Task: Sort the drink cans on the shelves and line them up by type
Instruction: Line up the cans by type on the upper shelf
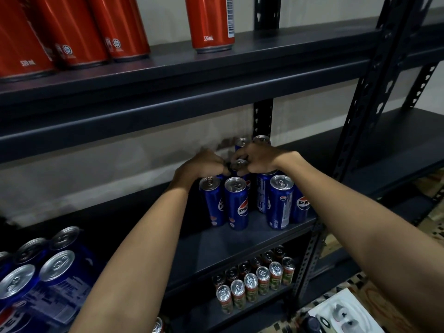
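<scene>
Now, past the front blue cans (236, 203) in the middle of the frame, the left hand (201, 165) and right hand (260, 158) each curl around a back blue can (240, 164), so nudge slowly, keeping the row straight and standing.

Counts, keyed off the two hands (228, 162) meeting mid-shelf:

- Red cans (211, 22), shelf above the hands: 4 in view.
- Blue cans (236, 203), clustered at and just below the hands: about 8; back ones partly hidden.
- Blue cans, far lower left of the hands (57, 267): at least 5.
- Small green-labelled cans (251, 287), shelf below: 6 front row; roughly 6 darker ones behind.
</scene>
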